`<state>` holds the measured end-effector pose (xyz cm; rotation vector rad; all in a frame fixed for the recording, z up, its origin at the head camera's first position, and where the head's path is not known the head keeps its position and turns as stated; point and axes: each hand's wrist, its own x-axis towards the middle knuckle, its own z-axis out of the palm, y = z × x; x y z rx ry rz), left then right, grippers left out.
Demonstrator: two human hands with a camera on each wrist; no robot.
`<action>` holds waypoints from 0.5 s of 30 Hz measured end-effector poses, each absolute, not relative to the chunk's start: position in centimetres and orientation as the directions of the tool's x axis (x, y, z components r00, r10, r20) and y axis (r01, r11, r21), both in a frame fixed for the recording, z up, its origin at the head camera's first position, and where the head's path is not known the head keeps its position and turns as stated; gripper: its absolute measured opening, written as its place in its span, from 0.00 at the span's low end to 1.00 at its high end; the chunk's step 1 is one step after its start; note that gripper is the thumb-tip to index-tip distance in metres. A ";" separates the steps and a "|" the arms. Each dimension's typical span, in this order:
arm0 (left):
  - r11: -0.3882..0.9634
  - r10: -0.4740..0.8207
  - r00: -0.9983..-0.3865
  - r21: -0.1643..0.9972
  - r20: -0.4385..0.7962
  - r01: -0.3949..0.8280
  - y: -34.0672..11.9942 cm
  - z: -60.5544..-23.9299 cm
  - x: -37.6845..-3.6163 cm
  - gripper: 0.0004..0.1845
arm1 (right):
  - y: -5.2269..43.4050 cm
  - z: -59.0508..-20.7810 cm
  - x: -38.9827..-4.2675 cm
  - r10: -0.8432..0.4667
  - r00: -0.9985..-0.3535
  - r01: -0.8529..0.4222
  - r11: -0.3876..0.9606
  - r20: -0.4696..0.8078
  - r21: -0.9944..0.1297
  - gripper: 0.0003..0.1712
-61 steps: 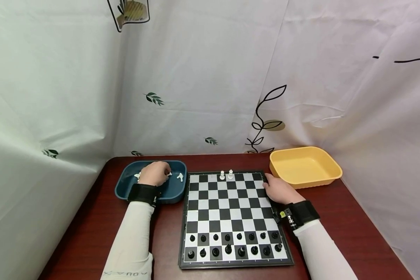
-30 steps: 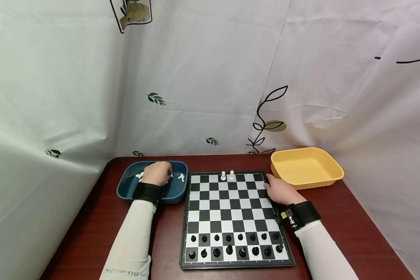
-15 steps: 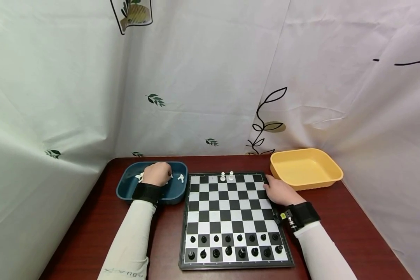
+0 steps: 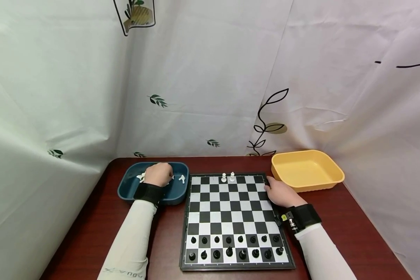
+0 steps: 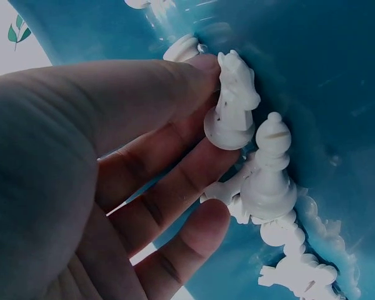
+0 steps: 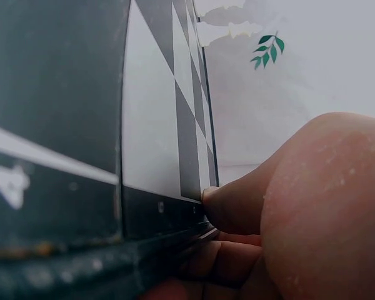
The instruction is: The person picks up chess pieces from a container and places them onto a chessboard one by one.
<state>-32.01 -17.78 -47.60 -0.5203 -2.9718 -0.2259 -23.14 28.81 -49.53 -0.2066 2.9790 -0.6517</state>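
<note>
My left hand [image 4: 159, 174] reaches into the blue tray [image 4: 126, 191] at the board's left. In the left wrist view, its thumb and fingers [image 5: 175, 181] pinch a white knight [image 5: 235, 103], with a white bishop [image 5: 272, 172] and several other white pieces beside it. My right hand [image 4: 280, 192] lies at the right edge of the chessboard [image 4: 231, 212]. There the thumb [image 6: 237, 203] sits on the rim and the fingers curl under it. Two white pieces [image 4: 228, 177] stand on the far row. Two rows of black pieces [image 4: 234, 247] fill the near end.
An empty yellow tray [image 4: 307, 170] stands at the board's far right corner, close to my right hand. All of this rests on a dark red table [image 4: 91, 233]. A white curtain with leaf prints [image 4: 210, 77] closes off the back and both sides.
Both hands have stayed where they were. The left hand remains in the blue tray, and the view has shifted slightly.
</note>
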 end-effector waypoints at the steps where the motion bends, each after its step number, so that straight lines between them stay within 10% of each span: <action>1: 0.929 0.331 -0.933 0.124 0.140 0.348 -17.8 -47.7 -32.1 0.37 | 28.8 -49.6 -23.1 -0.145 -0.988 -0.110 0.901 -0.053 -0.419 0.34; 15: 0.932 0.339 -0.934 0.093 0.115 0.350 -17.7 -47.3 -32.2 0.36 | 28.4 -49.4 -22.9 -0.115 -0.990 -0.067 0.901 -0.086 -0.428 0.33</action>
